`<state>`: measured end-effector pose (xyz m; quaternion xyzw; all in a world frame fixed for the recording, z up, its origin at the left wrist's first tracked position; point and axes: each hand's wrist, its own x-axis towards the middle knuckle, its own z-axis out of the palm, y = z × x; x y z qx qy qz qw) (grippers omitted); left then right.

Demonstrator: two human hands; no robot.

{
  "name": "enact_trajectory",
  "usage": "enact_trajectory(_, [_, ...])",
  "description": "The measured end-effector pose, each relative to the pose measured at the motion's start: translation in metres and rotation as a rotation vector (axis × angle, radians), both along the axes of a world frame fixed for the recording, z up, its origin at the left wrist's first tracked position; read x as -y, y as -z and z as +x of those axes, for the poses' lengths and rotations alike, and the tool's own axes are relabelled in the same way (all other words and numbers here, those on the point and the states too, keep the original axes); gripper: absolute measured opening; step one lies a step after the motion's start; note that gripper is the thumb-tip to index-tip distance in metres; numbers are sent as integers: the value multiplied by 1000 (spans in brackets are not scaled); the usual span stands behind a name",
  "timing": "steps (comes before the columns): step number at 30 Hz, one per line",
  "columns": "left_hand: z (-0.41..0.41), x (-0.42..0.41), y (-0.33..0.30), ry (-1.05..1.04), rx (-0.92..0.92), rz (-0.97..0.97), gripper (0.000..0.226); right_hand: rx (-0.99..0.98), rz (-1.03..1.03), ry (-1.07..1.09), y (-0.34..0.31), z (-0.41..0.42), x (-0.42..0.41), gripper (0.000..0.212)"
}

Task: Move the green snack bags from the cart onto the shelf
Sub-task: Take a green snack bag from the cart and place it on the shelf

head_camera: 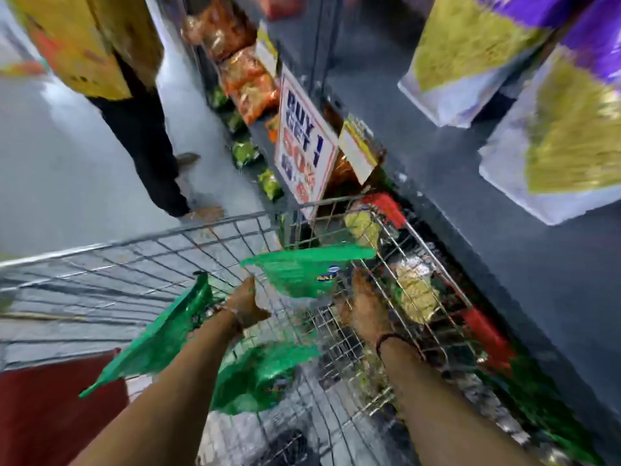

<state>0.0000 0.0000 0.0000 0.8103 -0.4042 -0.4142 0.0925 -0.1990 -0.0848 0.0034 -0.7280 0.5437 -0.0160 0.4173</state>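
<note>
The frame is blurred by motion. Both arms reach down into a wire cart (134, 243). My left hand (245, 304) and my right hand (364, 304) are at the two sides of a green snack bag (302, 270) that hangs flat above the cart's basket. How firmly each hand grips it is hard to see. A second green bag (161, 334) stands tilted left of my left forearm, and a third green bag (255, 375) lies below between the arms. The dark shelf (504, 230) runs along the right side.
A person in dark trousers (144, 136) stands in the aisle ahead on the left. A "BUY 1 GET 1" sign (304, 142) hangs off the shelf just beyond the cart. Orange snack bags (248, 85) and purple-yellow bags (554, 136) fill the shelves. A red object (50, 415) sits lower left.
</note>
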Motion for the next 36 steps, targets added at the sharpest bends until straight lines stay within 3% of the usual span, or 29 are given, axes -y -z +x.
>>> enact_trajectory(3, [-2, 19, 35, 0, -40, 26, 94, -11, 72, 66, 39, 9, 15, 55])
enact_trajectory(7, [-12, 36, 69, -148, -105, -24, 62, -8, 103, 86, 80, 16, 25, 63])
enact_trajectory(9, [-14, 37, 75, -294, -158, -139, 43, -61, 41, 110, 82, 22, 27, 52])
enact_trajectory(12, [-19, 34, 64, -335, -232, -250, 48, -21, -10, 121, 67, 24, 24, 47])
enact_trajectory(18, [-22, 19, -20, -171, -261, -384, 58, 270, 5, 159, -14, -3, -2, 64])
enact_trajectory(25, [-58, -6, -164, -6, -333, -676, 45, 376, -299, 170, -143, -67, -49, 77])
enact_trajectory(31, [-106, 4, -249, 296, -377, -794, 36, 441, -540, 287, -223, -132, -74, 67])
enact_trajectory(36, [-186, 56, -279, 509, -457, -866, 40, 417, -648, 435, -257, -210, -68, 59])
